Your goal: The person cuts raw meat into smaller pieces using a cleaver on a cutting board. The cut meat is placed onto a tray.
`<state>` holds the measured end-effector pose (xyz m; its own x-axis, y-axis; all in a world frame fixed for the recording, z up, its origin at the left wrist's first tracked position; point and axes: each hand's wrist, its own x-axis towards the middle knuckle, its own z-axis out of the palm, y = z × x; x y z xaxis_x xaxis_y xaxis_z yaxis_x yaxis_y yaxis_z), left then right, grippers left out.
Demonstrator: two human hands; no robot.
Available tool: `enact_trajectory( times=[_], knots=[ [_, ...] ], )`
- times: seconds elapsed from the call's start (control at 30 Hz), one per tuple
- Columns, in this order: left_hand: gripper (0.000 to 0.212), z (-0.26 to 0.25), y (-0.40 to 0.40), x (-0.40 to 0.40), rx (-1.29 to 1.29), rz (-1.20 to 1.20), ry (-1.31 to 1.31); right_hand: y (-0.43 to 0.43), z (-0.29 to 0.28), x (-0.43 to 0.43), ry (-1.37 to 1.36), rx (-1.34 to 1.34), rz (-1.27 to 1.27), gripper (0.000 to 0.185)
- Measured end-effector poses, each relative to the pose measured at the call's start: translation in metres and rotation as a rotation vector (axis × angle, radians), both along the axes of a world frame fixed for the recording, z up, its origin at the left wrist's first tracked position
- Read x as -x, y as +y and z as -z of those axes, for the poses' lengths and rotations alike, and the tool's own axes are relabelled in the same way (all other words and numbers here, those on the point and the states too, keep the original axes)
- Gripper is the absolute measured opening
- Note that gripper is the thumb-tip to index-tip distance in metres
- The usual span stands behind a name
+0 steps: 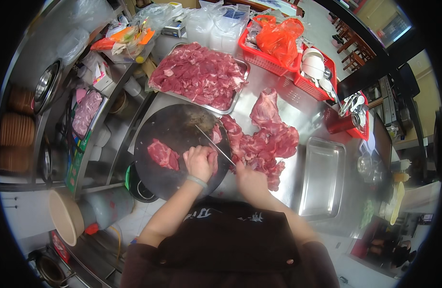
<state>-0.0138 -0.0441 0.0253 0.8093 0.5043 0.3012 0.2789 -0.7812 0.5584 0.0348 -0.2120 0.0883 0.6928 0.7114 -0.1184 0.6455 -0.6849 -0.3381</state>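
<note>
My left hand [199,162] presses down on a piece of raw meat [214,163] on the round dark chopping board [163,122]. In my right hand [250,181] is the handle of a knife, whose thin blade [215,144] points up and left over the board, just right of my left hand. A larger chunk of raw meat [163,154] lies on the board's left part, and a small piece [216,134] lies near its right edge beside the blade. Large cuts of raw meat [267,140] lie on the steel table right of the board.
Behind the board stands a steel tray [242,72] heaped with cut meat [203,73]. An empty steel tray [322,178] is at the right. Red plastic baskets [275,64] with bags and utensils line the back right, near a red bottle [345,123]. Shelves stand at the left.
</note>
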Motion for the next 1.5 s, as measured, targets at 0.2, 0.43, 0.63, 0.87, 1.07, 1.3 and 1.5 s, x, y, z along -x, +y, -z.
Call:
enact_trajectory(
  times=[0.2,0.43,0.63,0.87,1.07,1.3,1.5],
  knots=[
    [0.006,0.000,-0.001,0.002,-0.050,0.010,0.012,0.074,0.018,-0.023,-0.123,-0.097,-0.045,0.015],
    [0.009,0.007,0.002,0.003,-0.035,-0.050,-0.050,0.024,0.018,-0.015,-0.061,-0.028,-0.017,0.017],
    [0.011,0.007,0.004,0.011,-0.026,0.022,-0.026,-0.063,0.004,-0.012,0.055,-0.027,0.365,0.023],
    [0.027,-0.003,0.005,0.021,-0.071,0.177,0.031,-0.085,0.016,0.006,0.303,-0.430,0.474,0.021],
    [0.044,0.019,0.016,0.018,-0.195,-0.010,0.191,-0.058,0.020,0.025,0.608,-0.475,0.461,0.028],
    [0.031,0.006,-0.001,0.034,-0.104,0.103,0.123,-0.033,0.080,0.023,0.211,-0.667,0.198,0.029],
    [0.036,0.006,-0.002,0.040,-0.022,0.075,0.036,-0.027,0.062,0.011,0.560,-0.542,0.403,0.030]
  ],
)
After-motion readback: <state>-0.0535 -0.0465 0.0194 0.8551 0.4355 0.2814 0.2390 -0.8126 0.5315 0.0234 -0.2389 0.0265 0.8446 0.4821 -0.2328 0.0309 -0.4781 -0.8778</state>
